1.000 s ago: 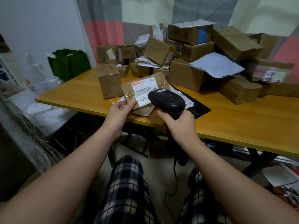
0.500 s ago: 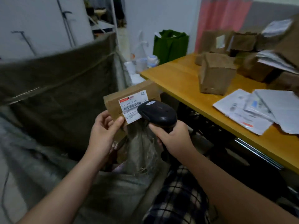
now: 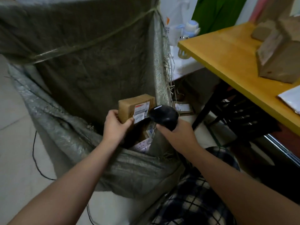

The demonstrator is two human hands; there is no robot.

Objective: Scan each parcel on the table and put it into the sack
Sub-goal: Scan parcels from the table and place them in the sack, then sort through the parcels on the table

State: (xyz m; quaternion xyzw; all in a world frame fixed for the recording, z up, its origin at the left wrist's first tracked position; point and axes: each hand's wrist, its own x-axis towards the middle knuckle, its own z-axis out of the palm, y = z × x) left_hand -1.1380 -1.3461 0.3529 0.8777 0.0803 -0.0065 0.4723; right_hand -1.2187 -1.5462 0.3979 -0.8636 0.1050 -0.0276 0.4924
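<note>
Head view: the brown parcel (image 3: 135,108), held beside the table edge half a second ago, now hangs over the open mouth of the grey woven sack (image 3: 78,88), its white label turned toward the camera. Left hand (image 3: 116,125) grips its lower left corner, thumb on the label. Right hand (image 3: 176,135) is closed around the black scanner (image 3: 164,116), whose head sits just beside the label. More packets show inside the sack below. Further right, the yellow table (image 3: 227,51) has slid toward the frame's edge, with a cardboard box (image 3: 280,56) on it.
</note>
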